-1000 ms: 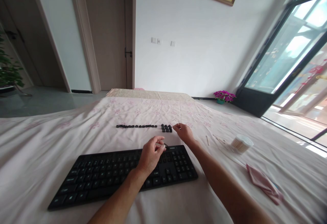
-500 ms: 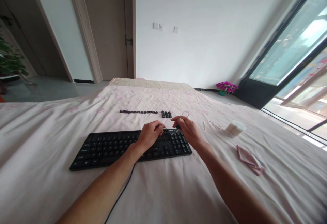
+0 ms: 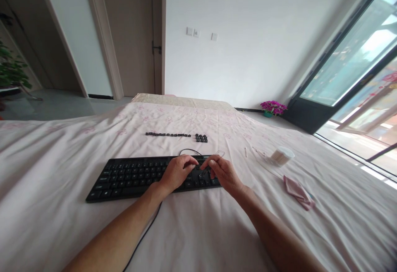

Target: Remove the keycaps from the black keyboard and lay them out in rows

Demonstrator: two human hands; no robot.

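A black keyboard [image 3: 130, 176] lies on the pink-patterned sheet [image 3: 62, 214] in front of me. My left hand [image 3: 176, 172] rests on its right part with the fingers curled down onto the keys. My right hand [image 3: 223, 172] sits beside it over the number pad, pinching a thin wire keycap puller [image 3: 217, 156] whose loop sticks up past the fingers. Beyond the keyboard a row of removed black keycaps [image 3: 167, 135] and a small block of keycaps [image 3: 201, 138] lie on the sheet.
A round tub of cotton swabs [image 3: 281, 156] stands to the right, with loose swabs [image 3: 245, 152] near it and a folded pink cloth [image 3: 297, 192] closer to me. The keyboard cable [image 3: 145, 234] runs toward me. Door, wall and glass sliding door lie beyond.
My right hand came back from the loose keycaps to the keyboard's right end with the wire tool. Both hands now sit lower over the keys, and the view has shifted.
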